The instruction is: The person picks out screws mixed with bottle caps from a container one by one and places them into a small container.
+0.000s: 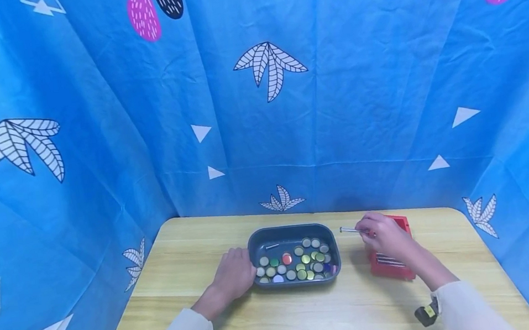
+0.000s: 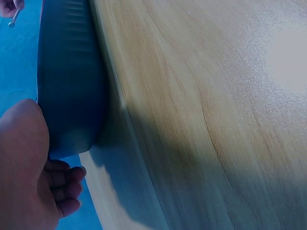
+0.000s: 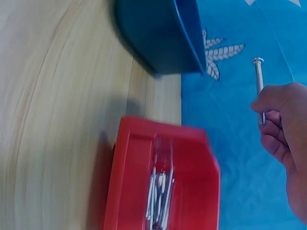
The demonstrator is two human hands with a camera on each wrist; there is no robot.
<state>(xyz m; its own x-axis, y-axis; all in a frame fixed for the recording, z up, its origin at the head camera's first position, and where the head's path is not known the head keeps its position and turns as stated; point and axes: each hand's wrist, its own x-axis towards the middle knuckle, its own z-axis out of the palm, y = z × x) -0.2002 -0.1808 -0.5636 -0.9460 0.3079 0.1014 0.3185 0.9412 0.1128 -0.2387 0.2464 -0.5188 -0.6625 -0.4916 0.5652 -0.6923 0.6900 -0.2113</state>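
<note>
My left hand [image 1: 235, 273] holds the left end of a dark grey tub [image 1: 296, 284], thumb at the rim and fingers curled outside its wall in the left wrist view. Inside lie many bottle caps [image 1: 305, 259], gold, silver, green, red and purple, along with a bolt-like piece [image 1: 272, 246] near the back. Between thumb and fingers, my right hand [image 1: 385, 233] pinches a long silver bolt [image 3: 259, 76], its flat head pointing away from the hand. That hand is above a red bin [image 3: 125, 167] where several similar metal pieces [image 3: 160, 199] lie.
Tub and bin stand apart on a light wooden table [image 1: 203, 234], the bin to the right. Blue patterned cloth [image 1: 360, 91] hangs behind the table and on both sides.
</note>
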